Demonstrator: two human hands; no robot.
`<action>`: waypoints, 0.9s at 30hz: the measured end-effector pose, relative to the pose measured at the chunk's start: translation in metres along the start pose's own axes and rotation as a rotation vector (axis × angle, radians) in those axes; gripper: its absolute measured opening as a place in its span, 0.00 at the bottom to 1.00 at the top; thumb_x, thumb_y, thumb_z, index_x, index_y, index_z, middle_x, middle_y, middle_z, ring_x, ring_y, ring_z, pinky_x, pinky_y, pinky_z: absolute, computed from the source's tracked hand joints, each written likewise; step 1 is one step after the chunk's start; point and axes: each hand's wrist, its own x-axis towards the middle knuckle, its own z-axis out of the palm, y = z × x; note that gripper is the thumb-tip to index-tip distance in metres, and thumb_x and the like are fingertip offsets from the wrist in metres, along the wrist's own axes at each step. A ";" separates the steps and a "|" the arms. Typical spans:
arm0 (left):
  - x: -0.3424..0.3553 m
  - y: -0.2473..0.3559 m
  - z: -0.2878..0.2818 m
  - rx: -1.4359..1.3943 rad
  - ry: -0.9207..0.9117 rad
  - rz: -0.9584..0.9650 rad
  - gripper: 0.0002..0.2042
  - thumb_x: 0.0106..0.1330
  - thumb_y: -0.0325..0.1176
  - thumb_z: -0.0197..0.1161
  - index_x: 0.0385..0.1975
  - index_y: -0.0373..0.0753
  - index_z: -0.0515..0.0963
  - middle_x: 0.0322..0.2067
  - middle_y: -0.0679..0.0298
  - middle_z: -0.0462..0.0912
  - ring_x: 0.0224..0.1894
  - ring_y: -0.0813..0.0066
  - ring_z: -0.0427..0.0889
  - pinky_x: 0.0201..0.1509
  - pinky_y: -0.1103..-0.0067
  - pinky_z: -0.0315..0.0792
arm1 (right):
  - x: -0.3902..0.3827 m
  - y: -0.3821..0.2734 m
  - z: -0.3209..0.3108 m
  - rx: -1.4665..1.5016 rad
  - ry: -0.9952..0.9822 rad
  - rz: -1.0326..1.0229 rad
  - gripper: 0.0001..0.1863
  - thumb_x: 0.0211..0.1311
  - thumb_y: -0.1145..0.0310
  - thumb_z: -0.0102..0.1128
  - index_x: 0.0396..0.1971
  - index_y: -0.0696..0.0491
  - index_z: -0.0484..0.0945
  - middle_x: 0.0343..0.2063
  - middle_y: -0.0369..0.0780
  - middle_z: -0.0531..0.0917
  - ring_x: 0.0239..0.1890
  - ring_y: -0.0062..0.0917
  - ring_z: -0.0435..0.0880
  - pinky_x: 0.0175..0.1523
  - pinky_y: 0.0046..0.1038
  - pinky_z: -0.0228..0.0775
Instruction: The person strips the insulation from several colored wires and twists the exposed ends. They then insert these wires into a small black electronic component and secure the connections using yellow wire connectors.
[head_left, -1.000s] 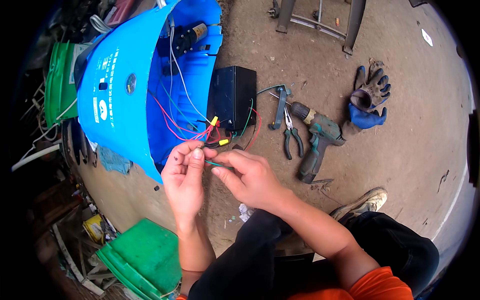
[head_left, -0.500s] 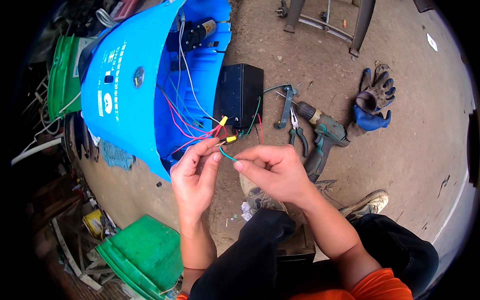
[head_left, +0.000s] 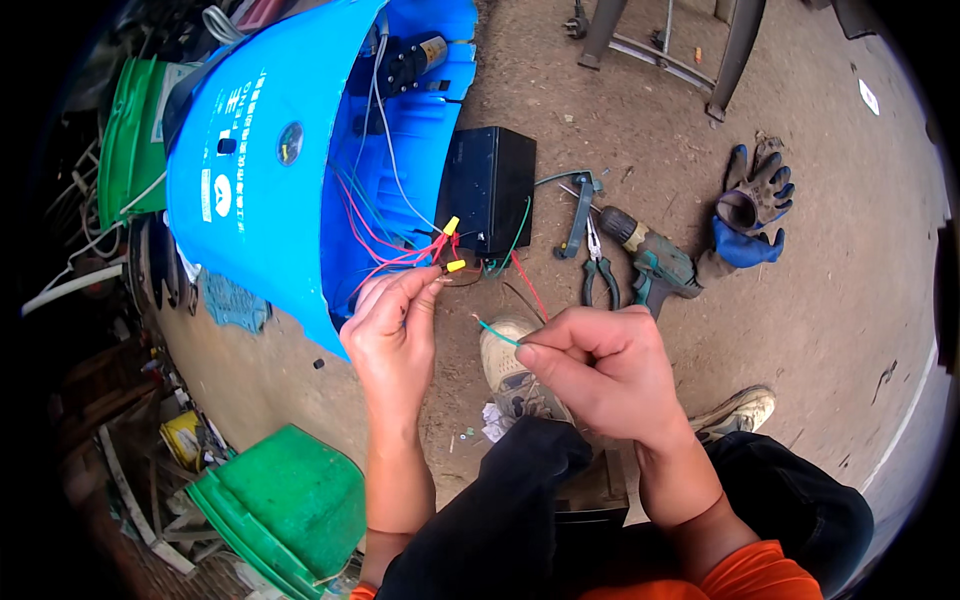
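Note:
My left hand (head_left: 392, 320) is closed, thumb against fingers, by a yellow-tipped connector (head_left: 456, 266) that sticks out past the fingertips. Exactly what lies inside that pinch is partly hidden. My right hand (head_left: 610, 370) pinches a green wire (head_left: 498, 333), whose bare copper end points toward my left hand across a gap. Just beyond my left hand, several pink-red wires (head_left: 395, 258) run out of a blue plastic housing (head_left: 265, 170) to a second yellow connector (head_left: 452, 226). A black box (head_left: 490, 190) with green and red leads stands beside the housing.
On the floor to the right lie pliers (head_left: 600, 275), a green clamp-like tool (head_left: 577, 220), a cordless drill (head_left: 655, 260) and work gloves (head_left: 748, 205). A green plastic bin (head_left: 285, 505) is at lower left. Metal stand legs (head_left: 735, 60) rise at the top.
My right hand has moved right and slightly down with the green wire, drawing its bare end away from my left hand. My left hand stays beside the yellow-tipped connector.

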 end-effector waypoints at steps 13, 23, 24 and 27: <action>-0.012 0.002 -0.008 -0.397 -0.097 -0.368 0.08 0.67 0.21 0.67 0.44 0.29 0.83 0.38 0.62 0.86 0.40 0.81 0.82 0.46 0.84 0.75 | 0.005 0.031 -0.004 -0.620 -0.371 -0.257 0.10 0.60 0.63 0.68 0.34 0.55 0.85 0.19 0.45 0.81 0.21 0.35 0.82 0.27 0.32 0.71; -0.006 0.015 -0.009 -0.360 -0.077 -0.325 0.06 0.67 0.24 0.66 0.41 0.30 0.84 0.34 0.60 0.86 0.35 0.81 0.82 0.40 0.83 0.76 | 0.055 0.021 0.032 -0.231 0.017 -0.518 0.09 0.59 0.74 0.67 0.39 0.60 0.81 0.32 0.45 0.83 0.32 0.41 0.85 0.36 0.34 0.77; -0.005 0.015 -0.009 -0.320 -0.078 -0.294 0.06 0.67 0.24 0.66 0.41 0.31 0.84 0.33 0.60 0.86 0.33 0.80 0.82 0.39 0.83 0.75 | 0.057 0.022 0.033 -0.267 0.028 -0.566 0.10 0.58 0.75 0.68 0.39 0.60 0.81 0.32 0.44 0.84 0.31 0.39 0.85 0.35 0.33 0.77; -0.001 0.019 -0.011 -0.172 -0.088 -0.190 0.05 0.66 0.23 0.66 0.38 0.32 0.83 0.30 0.58 0.85 0.31 0.75 0.82 0.37 0.80 0.75 | 0.063 0.024 0.034 -0.376 0.041 -0.691 0.09 0.57 0.77 0.69 0.38 0.59 0.82 0.32 0.44 0.85 0.28 0.35 0.85 0.33 0.31 0.77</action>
